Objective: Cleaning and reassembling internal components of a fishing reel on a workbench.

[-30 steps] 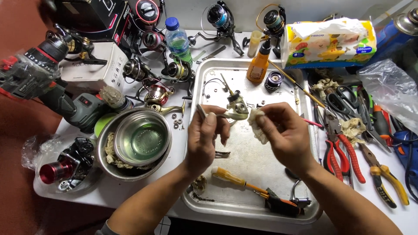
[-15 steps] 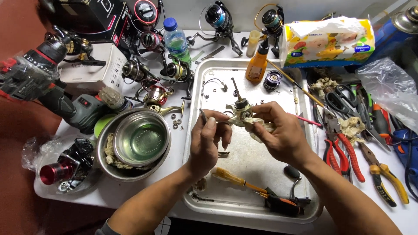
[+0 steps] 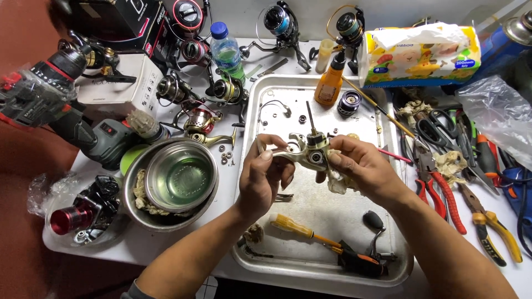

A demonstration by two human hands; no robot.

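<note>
Left hand (image 3: pixel 265 180) and right hand (image 3: pixel 360 166), each grip clamped on the reel body (image 3: pixel 310 154), hold it above the tray (image 3: pixel 252 138) at bench centre; the right also pinches a rag (image 3: pixel 338 181).

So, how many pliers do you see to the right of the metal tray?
2. The red-handled pliers lie just beside the tray's right edge; the yellow-handled pliers lie further right, nearer the table's front. More may be hidden among the scissors and tools behind.
</note>
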